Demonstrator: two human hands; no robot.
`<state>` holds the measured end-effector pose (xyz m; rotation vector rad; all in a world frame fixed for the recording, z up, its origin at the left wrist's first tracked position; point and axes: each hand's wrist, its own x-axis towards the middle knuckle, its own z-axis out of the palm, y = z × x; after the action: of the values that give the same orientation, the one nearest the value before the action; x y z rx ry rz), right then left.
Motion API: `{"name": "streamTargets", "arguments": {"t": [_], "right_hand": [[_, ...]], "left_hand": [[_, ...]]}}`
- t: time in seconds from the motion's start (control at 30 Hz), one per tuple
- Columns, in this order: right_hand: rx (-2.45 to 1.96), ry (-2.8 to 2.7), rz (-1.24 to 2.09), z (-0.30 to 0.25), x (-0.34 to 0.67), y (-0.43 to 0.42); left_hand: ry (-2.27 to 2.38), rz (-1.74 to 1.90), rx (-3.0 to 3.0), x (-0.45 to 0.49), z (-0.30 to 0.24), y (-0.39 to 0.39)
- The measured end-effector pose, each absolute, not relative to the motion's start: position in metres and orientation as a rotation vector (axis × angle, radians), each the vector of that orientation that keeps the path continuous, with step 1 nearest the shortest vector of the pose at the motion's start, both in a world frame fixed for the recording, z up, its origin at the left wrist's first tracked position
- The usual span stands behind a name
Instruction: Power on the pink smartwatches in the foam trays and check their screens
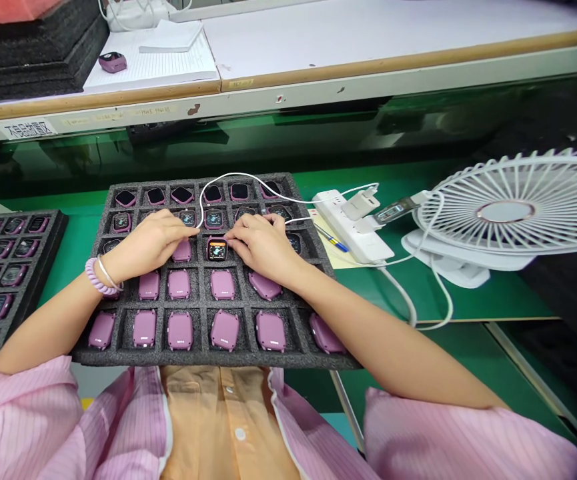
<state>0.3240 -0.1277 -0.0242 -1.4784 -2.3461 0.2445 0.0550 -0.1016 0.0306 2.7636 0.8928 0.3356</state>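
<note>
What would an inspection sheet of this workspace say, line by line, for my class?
Surface: green table, bearing a foam tray and, to its left, a second tray.
Job's things: watches in the compartments; the lit watch faces up, the two nearest rows show plain purple faces.
Clutter: pen beside the power strip.
Hands: left hand by a cable end, grip unclear; right hand with fingertips at the lit watch's edge.
Cables: white cable arcs over the tray towards the strip; others loop near the fan.
Surroundings: shelf behind, with paper and another watch.
</note>
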Motion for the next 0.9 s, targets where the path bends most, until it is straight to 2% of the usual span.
{"name": "streamTargets", "arguments": {"t": [0.13,0.3,0.53,0.73,0.9], "right_hand": [[-1.488,-2.338,0.281,-0.024,0.325,-0.127],[-1.491,-2.344,0.267,-0.022,0.324,-0.128],[-1.519,-2.336,0.272,-0.021,0.324,-0.129],[-1.522,-2.381,0.201,-0.019,0.323,-0.13],[-1.498,-2.414,0.09,-0.017,0.321,-0.135]], "left_hand": [[1.005,0.405,2.423,0.046,0.024,-0.108],[0.999,0.517,2.335,0.052,0.009,-0.11],[1.164,0.312,2.592,0.052,0.011,-0.113],[1.276,-0.049,3.033,0.068,0.03,-0.129],[1.319,0.186,2.808,0.063,0.029,-0.116]]}}
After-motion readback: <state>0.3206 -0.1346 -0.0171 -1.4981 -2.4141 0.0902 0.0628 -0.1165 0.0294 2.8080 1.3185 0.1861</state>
